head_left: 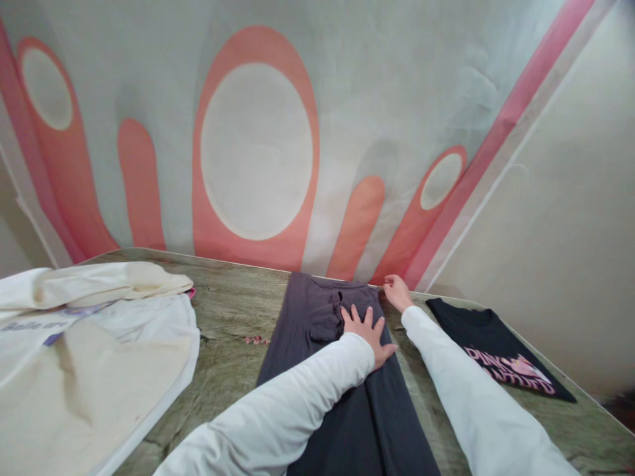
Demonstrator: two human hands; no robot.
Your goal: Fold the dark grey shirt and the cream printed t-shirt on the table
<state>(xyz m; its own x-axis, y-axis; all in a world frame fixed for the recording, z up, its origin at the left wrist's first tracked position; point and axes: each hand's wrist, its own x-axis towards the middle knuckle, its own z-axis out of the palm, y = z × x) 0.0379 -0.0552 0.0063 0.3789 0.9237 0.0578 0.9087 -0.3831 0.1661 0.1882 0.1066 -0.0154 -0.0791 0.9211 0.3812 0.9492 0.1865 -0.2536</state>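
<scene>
Dark grey trousers lie lengthwise on the table, waistband at the far end, with a tied bow at the waist. My left hand rests flat on them just below the waistband, fingers spread. At the waistband's far right corner is my right hand, its fingers bent together against the edge of the cloth; the fingertips show only in part. Both arms wear white sleeves.
White and cream garments are heaped on the left of the wood-patterned table. A folded black T-shirt with pink print lies at the right. Behind the table rises a wall with pink shapes.
</scene>
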